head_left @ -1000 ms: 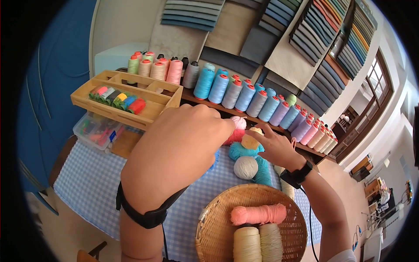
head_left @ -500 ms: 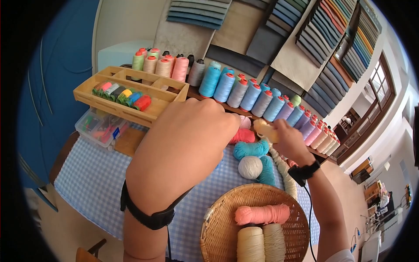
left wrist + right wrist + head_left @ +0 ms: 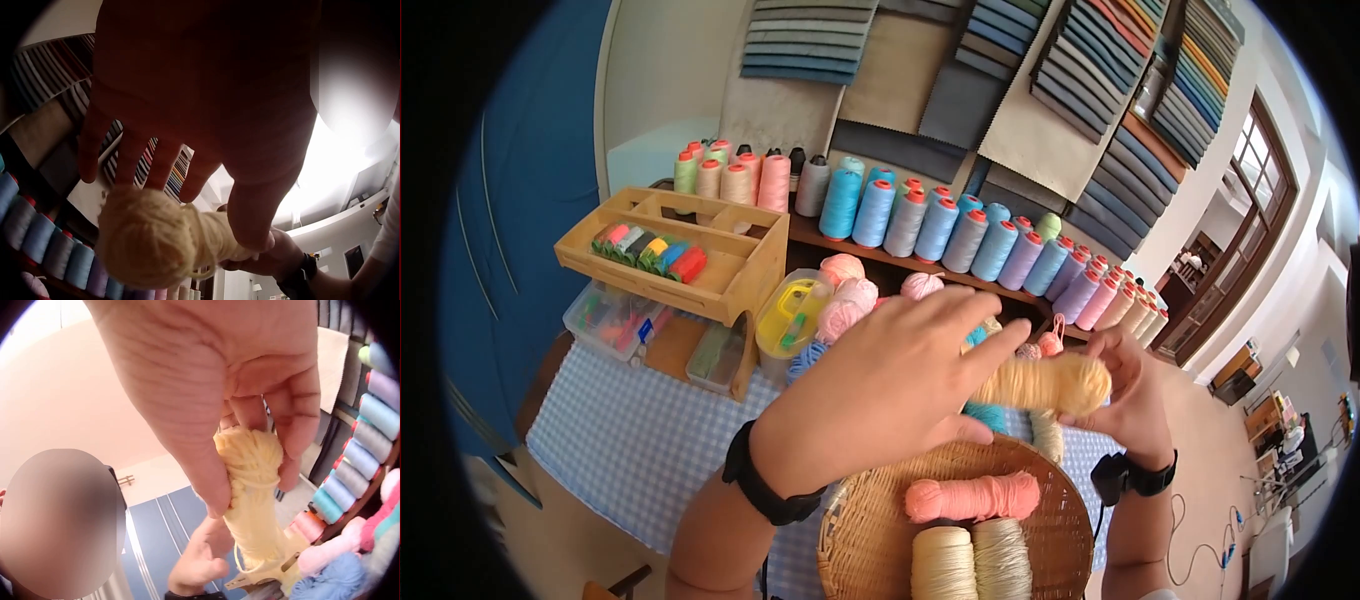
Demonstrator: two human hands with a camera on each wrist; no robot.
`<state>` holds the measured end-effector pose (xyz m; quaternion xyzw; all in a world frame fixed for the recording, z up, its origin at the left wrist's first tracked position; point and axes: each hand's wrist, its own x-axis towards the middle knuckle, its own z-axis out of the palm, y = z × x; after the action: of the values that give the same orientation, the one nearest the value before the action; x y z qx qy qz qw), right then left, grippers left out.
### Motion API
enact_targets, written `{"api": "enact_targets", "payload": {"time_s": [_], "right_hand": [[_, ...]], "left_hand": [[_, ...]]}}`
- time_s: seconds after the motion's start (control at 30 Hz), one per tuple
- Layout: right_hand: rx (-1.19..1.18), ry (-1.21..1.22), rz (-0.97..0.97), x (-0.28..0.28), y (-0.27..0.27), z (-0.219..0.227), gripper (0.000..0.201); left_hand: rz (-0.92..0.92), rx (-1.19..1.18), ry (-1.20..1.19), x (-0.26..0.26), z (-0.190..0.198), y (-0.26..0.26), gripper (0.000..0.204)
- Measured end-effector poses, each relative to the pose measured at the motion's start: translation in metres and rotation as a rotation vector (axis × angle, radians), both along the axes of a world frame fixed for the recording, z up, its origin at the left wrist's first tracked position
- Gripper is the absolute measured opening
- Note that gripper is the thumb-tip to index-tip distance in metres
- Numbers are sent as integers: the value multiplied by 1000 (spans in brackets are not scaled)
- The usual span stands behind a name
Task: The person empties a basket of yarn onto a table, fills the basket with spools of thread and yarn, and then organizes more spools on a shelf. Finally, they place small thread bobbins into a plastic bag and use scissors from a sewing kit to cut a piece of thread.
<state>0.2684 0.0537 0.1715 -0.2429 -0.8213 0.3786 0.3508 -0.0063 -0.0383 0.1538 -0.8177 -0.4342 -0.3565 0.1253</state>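
A pale yellow yarn skein (image 3: 1045,385) is held level above the basket's far edge, its right end in the right hand (image 3: 1135,395). In the right wrist view the right thumb and fingers (image 3: 231,394) grip one end of the skein (image 3: 256,500). The left hand (image 3: 890,375) is beside the skein's other end, fingers spread. Seen from the left wrist, the left hand (image 3: 200,106) has its fingers extended over the skein (image 3: 150,240); whether they touch it I cannot tell. Below, the wicker basket (image 3: 850,540) holds a coral skein (image 3: 972,497) and two cream spools (image 3: 943,565).
Rows of thread cones (image 3: 910,222) line a shelf behind. At left stand a wooden organizer (image 3: 740,290) and a clear plastic box (image 3: 605,320) on the checked cloth (image 3: 620,440). Pink balls (image 3: 840,310) and a yellow-lidded box (image 3: 793,315) lie beyond the left hand.
The right hand has picked up the yellow skein and brought it nearer, above the basket's far side. The left hand has moved toward the skein and spread its fingers.
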Motion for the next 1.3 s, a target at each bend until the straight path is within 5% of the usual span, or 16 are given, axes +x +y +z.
{"api": "enact_targets", "payload": {"time_s": [0.1,0.17,0.2,0.37,0.43,0.5,0.6,0.77,1.3], "right_hand": [[-44,32,34,5,-8,-5,65],[33,11,-1,9,-10,-4,64],[58,-48,3,14,-9,-2,61],[100,-33,36,21,5,-9,77],[580,-213,98,22,7,0,86],[545,-196,131,23,6,-1,82],[819,-314,66,13,0,-5,67],[785,-378,-26,17,13,-26,64],[485,-711,195,26,12,-35,36]], "left_hand": [[-65,-5,48,8,-2,7,65],[-12,-267,64,9,-2,8,56],[-119,-76,-8,10,-7,14,39],[-25,-251,-118,21,-5,14,36],[-24,-280,-138,28,-4,14,37],[-31,-359,-191,31,-6,16,39],[-98,-349,-209,34,-17,23,42],[-47,-529,-161,39,-10,20,44],[13,-659,311,31,-32,19,49]]}}
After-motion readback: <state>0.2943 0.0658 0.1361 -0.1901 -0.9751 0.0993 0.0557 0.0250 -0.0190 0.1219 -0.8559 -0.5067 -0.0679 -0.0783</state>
